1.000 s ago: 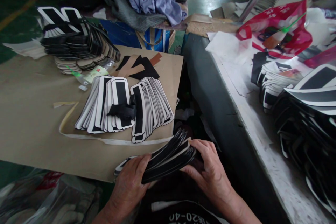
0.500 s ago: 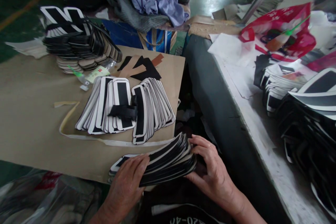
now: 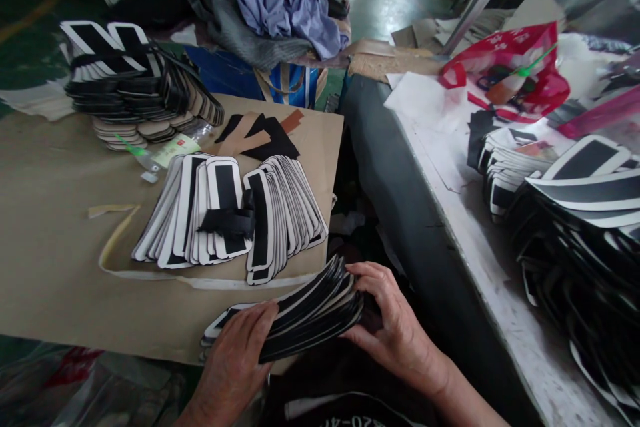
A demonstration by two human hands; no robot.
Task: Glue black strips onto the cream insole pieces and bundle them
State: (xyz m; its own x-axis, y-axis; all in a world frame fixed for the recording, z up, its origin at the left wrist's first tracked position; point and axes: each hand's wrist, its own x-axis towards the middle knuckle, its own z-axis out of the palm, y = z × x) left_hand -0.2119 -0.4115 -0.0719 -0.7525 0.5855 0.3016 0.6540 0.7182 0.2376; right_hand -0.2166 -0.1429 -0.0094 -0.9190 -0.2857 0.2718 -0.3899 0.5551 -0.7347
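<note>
A thick stack of black strips with white borders [image 3: 310, 317] lies at the front edge of the brown-covered table, bent upward at its right end. My left hand [image 3: 243, 343] is wrapped over the stack's middle-left part, its thumb side hidden. At the raised right end, my right hand [image 3: 383, 310] grips the fanned edges between fingers and thumb. Just beyond, two fanned rows of similar strips, a left one [image 3: 183, 213] and a right one [image 3: 287, 213], rest on the table. A black scrap [image 3: 227, 221] lies across the left row.
Tied bundles of strips [image 3: 120, 83] stand at the table's back left. Near them lie a small bottle with a green tip [image 3: 143, 157] and scraps [image 3: 260, 137]. A pale ribbon [image 3: 150, 275] curves along the table [image 3: 55, 247]. To the right, a white-topped bench [image 3: 465, 227] carries more strips and a red bag [image 3: 535, 73].
The view has shifted slightly, so the table's contents appear a little lower and further left. Both hands keep their hold on the stack, with its right end still bent up.
</note>
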